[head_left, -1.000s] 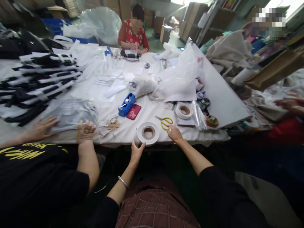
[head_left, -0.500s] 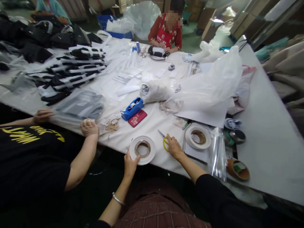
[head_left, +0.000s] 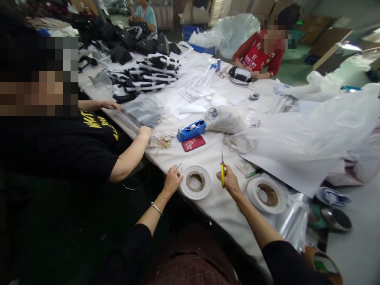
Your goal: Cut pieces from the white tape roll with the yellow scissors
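Note:
My left hand [head_left: 172, 180] is just left of a white roll of tape [head_left: 204, 190], which lies flat with its brown cardboard core showing. Its fingers are curled around a thin dark strand [head_left: 179, 165] that sticks up past the fingertips; what else they hold is hidden. My right hand [head_left: 230, 182] grips yellow-handled scissors [head_left: 222, 174] to the right of the roll, with the blades pointing away from me and seen edge-on. A second white tape roll [head_left: 252, 198] lies beyond my right wrist.
A blue tape dispenser [head_left: 191, 131] and a red phone [head_left: 193, 143] lie ahead. Plastic bags [head_left: 297, 126] spread to the right. At left, a co-worker's hand [head_left: 144, 132] rests by a bagged item [head_left: 144, 111]. Another person in a red apron [head_left: 255, 59] works across the table.
The view has swung to the left. My left hand has come off the tape roll's edge to its left side. The scissors in my right hand have turned upright, blades forward.

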Demonstrator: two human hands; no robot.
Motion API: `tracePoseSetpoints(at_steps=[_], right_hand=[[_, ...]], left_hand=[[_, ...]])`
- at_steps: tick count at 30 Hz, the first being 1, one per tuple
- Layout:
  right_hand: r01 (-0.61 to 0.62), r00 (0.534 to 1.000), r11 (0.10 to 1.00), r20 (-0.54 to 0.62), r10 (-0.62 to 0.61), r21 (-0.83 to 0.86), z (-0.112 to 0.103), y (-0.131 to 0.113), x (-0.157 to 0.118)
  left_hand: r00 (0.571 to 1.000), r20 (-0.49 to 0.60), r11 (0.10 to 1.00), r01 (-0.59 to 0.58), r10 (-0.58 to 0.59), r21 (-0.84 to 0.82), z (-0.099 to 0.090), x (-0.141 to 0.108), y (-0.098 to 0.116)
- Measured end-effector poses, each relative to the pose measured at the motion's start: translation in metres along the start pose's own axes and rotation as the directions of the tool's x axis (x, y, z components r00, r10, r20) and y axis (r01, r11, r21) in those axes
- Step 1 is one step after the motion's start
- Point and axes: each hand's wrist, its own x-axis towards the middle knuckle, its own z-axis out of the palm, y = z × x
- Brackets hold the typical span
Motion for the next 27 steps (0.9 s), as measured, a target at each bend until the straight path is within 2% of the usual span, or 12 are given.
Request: tracePoseSetpoints(at_steps=[3,8,12,14,17,19,22,24,27], right_hand=[[0.136,0.988,0.983,0.055,-0.144,0.127,0.017,-0.022,0.011],[0.236,0.947,0.972,0.228,-0.226,-0.017,0.050,-0.041,0.026],[0.319,0.909,0.943,0.313,-0.274,-0.100,0.061,-0.038,0.033],[0.333,0.900,0.934,0.339,-0.274,-0.129,0.061,-0.037,0.036],[0.343,0.890,0.926,0.371,-0.266,-0.158,0.058,-0.035,0.039],[0.355,0.880,0.921,0.389,-0.272,-0.161,0.056,-0.033,0.039],[0.369,0.869,0.915,0.410,-0.277,-0.165,0.055,-0.029,0.038],[0.384,0.860,0.900,0.433,-0.269,-0.204,0.052,-0.028,0.037],[0.427,0.825,0.865,0.506,-0.253,-0.263,0.043,-0.031,0.034]], left_hand=[[0.994,0.094,0.991,0.072,-0.062,-0.111,-0.001,0.005,-0.005],[0.978,0.097,0.954,0.201,-0.184,-0.224,0.000,0.003,-0.016],[0.957,0.180,0.918,0.273,-0.228,-0.287,0.000,-0.015,-0.017],[0.965,0.134,0.930,0.252,-0.223,-0.269,0.004,-0.030,-0.017],[0.952,-0.032,0.903,0.276,-0.303,-0.329,0.018,-0.057,-0.017],[0.918,-0.052,0.822,0.326,-0.394,-0.467,0.033,-0.075,-0.015],[0.871,0.047,0.607,0.378,-0.489,-0.699,0.053,-0.095,-0.006],[0.853,0.089,0.486,0.376,-0.515,-0.789,0.063,-0.104,0.003],[0.838,0.072,0.409,0.337,-0.541,-0.848,0.073,-0.113,0.012]])
